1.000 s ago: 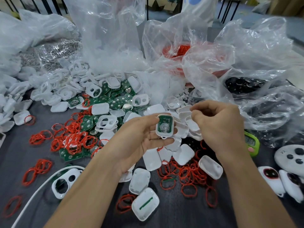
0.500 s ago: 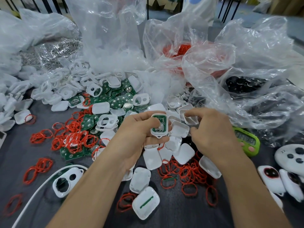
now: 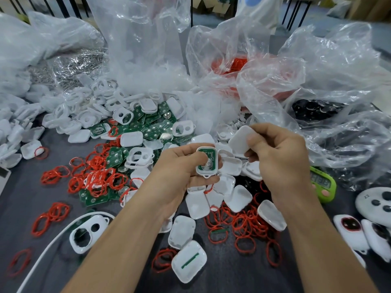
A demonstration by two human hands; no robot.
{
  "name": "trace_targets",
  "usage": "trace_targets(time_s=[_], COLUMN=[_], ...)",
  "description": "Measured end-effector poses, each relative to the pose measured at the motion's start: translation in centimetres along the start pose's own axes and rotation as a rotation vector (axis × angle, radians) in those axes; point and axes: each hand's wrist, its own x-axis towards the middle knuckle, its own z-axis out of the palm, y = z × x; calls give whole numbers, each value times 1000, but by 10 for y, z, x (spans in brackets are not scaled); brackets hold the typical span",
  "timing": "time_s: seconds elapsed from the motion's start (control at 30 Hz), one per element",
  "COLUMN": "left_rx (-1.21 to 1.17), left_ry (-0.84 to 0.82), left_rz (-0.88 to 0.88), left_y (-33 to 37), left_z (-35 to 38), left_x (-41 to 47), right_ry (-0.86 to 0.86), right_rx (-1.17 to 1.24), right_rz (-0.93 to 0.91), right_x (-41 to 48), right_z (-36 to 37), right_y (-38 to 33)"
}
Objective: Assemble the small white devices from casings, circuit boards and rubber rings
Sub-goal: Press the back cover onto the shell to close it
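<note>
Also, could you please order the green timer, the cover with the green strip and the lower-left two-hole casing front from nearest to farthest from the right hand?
1. The green timer, just to the right of the right hand, by its wrist.
2. The cover with the green strip, at the bottom centre of the head view.
3. The two-hole casing front, at the lower left, clearly farthest.

Left hand, right hand: two.
Lime-green plastic timer: one.
Round white plastic pad: one, with three dark buttons.
White cable: one.
Thin red rubber rings: dozens, too tangled to count.
Flat green circuit boards: heaped, uncountable.
White rounded-rectangle plastic casing shells: several dozen, two in hand.
Crumpled clear plastic bags: at least five.
</note>
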Motion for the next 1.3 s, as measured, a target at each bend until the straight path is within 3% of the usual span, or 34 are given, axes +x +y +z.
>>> trace_targets(time_s=[0.1, 0.27, 0.7, 0.93, 1.3], left_rx=[3, -11, 11, -11, -19], left_ry=[10, 26, -16, -29, -127], left_rz=[-3, -20, -26, -23, -94], left_y=[0, 3, 2, 3, 5], left_z=[0, 3, 4, 3, -1], left_x=[-1, 0, -3, -3, -3], right_ry=[-144, -263, -215, -217, -153], right_rx=[244, 349, -126, -165, -198], right_rz=[130, 198, -53, -157, -125], right_x=[-1, -1, -15, -20, -20], right_z=[4, 3, 18, 21, 22], right_y=[-5, -4, -2, -5, -1])
